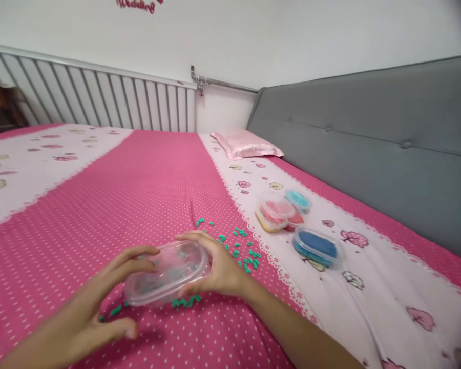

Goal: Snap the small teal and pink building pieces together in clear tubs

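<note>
A clear oval plastic container (169, 274) with its lid on is tilted just above the bed. My right hand (218, 264) grips its right end, thumb at the near side and fingers over the far side. At its left, my left hand (107, 292) has its fingers apart, the fingertips at or over the lid's edge and the thumb well away from it. Small green pieces (236, 251) lie scattered beyond and beneath the container on the pink dotted sheet. Blurred greenish specks show through the plastic, but I cannot tell whether they are inside or behind it.
To the right lie a container with blue contents (317, 248), a stack of pink and yellow containers (274, 212) and a light-blue one (297, 200). A pink pillow (246, 143) rests farther back. A grey headboard (369, 113) borders the right, a white radiator (100, 92) the far side.
</note>
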{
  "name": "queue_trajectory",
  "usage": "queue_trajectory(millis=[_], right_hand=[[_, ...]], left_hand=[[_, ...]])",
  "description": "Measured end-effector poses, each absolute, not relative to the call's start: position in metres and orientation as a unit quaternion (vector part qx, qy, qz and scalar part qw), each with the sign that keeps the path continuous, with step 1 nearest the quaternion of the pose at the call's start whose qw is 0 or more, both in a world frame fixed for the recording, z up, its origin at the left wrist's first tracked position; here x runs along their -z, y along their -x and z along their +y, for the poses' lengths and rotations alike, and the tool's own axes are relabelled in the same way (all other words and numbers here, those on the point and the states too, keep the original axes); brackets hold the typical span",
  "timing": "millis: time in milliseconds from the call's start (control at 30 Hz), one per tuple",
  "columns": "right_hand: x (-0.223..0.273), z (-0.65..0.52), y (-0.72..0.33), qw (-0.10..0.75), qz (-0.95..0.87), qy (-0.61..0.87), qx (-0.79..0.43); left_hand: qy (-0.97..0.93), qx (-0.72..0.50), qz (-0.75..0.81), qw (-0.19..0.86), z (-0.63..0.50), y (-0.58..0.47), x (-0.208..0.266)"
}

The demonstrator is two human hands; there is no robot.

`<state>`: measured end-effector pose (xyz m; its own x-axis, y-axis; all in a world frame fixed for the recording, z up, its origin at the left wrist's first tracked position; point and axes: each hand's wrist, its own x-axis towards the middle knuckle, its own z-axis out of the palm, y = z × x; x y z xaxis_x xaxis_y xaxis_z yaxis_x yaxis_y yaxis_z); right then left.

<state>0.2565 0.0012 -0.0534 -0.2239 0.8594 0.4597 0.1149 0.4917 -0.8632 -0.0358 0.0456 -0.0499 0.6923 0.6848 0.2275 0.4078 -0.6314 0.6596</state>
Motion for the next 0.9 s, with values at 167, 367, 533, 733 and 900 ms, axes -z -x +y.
queue_trajectory(millis=[167,367,533,733,900], right_hand=[[0.059,0.003,-0.258,0.493,-0.673,0.335,-0.439],[0.065,0.006,-0.257,0.479,-0.673,0.319,-0.465],[0.058,0.004,-0.254,0.467,-0.682,0.320,-0.463],[0.054,-0.003,-0.249,0.473,-0.689,0.317,-0.449],[0.051,-0.007,-0.250,0.462,-0.741,0.342,-0.349]], left_hand=[[-0.856,-0.272,0.374,0.231,0.038,0.029,0.054],[-0.932,-0.194,0.273,0.135,0.052,0.036,0.057],[-0.921,-0.241,0.289,0.105,0.034,0.023,0.053],[-0.915,-0.264,0.286,0.108,0.023,0.018,0.048],[-0.948,-0.206,0.229,0.082,0.030,0.018,0.032]])
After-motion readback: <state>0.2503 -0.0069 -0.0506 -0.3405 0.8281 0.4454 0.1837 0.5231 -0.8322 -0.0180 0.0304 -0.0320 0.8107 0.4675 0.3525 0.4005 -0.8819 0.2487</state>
